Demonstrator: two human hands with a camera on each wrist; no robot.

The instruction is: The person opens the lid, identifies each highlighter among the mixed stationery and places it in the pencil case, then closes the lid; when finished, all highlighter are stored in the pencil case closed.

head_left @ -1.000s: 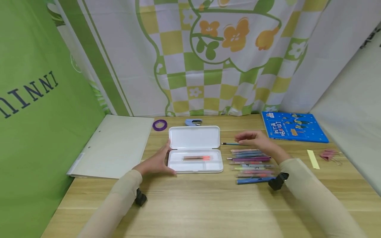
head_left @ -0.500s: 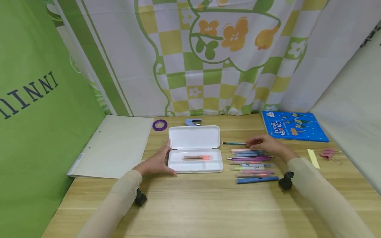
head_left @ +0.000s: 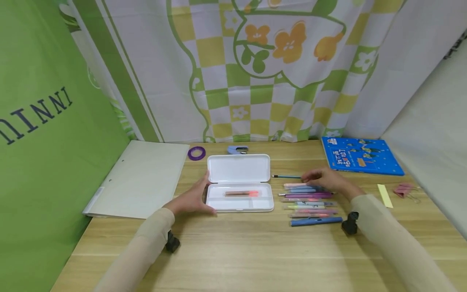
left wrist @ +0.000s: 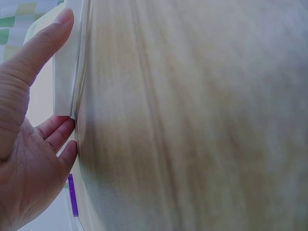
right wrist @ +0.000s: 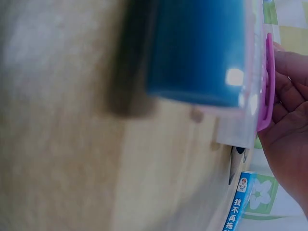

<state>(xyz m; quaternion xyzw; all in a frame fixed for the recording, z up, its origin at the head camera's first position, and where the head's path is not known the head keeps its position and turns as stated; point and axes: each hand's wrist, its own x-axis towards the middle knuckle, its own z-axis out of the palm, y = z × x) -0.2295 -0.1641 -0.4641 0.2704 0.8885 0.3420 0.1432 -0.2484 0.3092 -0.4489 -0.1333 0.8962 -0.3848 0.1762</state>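
Wooden tabletop (head_left: 226,255): left hand (head_left: 193,199) spread against one open pencil case (head_left: 238,175), right hand (head_left: 324,179) at one pencil (head_left: 286,176).
Right fingertips sit at the pencil's three-o'clock end; pinching or not, I cannot tell. Lifting it level, case steadied, should spare the pens (head_left: 309,203), too crowded to count. From the case: pencil near three, one stapler (head_left: 233,150) at twelve, one tape roll (head_left: 190,154) at ten.

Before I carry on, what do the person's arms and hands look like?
Both arms have long, plain, pale beige sleeves: left sleeve, right sleeve. Each wrist bears a small black camera. Left hand and right hand are gloveless; no cables show.
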